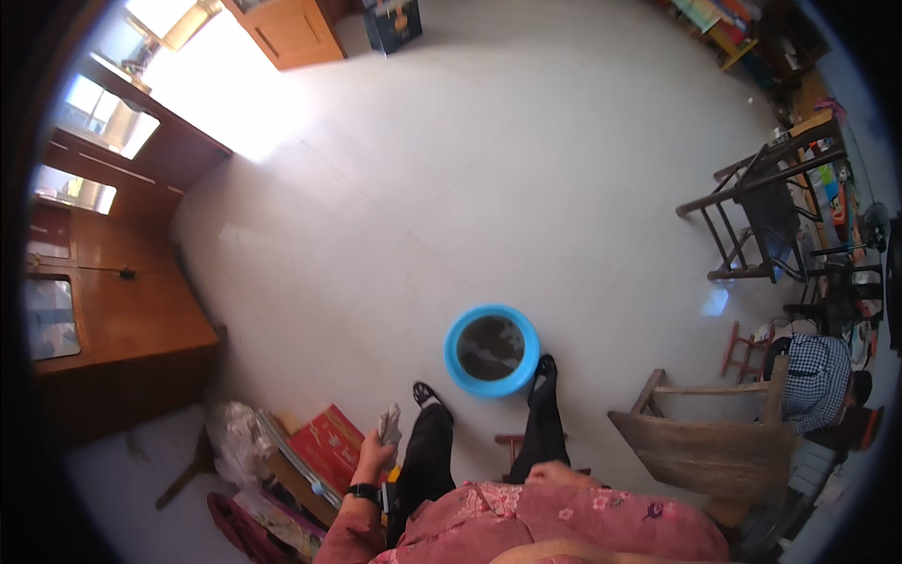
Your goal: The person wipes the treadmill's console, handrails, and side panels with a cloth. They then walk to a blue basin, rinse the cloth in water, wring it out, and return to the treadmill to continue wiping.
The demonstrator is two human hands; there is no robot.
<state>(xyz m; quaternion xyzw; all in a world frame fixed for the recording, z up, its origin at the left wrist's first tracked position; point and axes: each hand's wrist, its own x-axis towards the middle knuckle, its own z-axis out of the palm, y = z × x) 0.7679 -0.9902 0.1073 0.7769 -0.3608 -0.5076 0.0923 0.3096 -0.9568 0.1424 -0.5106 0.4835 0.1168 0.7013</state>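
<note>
My left hand (pixel 378 451) grips a crumpled grey cloth (pixel 389 424), which sticks up past the fingers beside my left leg. My right hand (pixel 551 473) rests near my lap by the right thigh; its fingers look curled, and whether anything is inside them is hidden. On the floor ahead, close to my right shoe, stands a light-blue plastic basin (pixel 453 352). Dark, murky water (pixel 491 347) with patches of foam or glare fills much of it. Part of a small reddish-brown stool (pixel 511 440) shows between my legs.
At left stands a wooden cabinet (pixel 141 303). A red box (pixel 328 444) and plastic bags (pixel 239 444) lie beside my left arm. To the right are a wooden bench (pixel 705 444) on its side, a dark chair (pixel 764 204) and a checkered bag (pixel 817 374). A dark box (pixel 394 28) sits far ahead.
</note>
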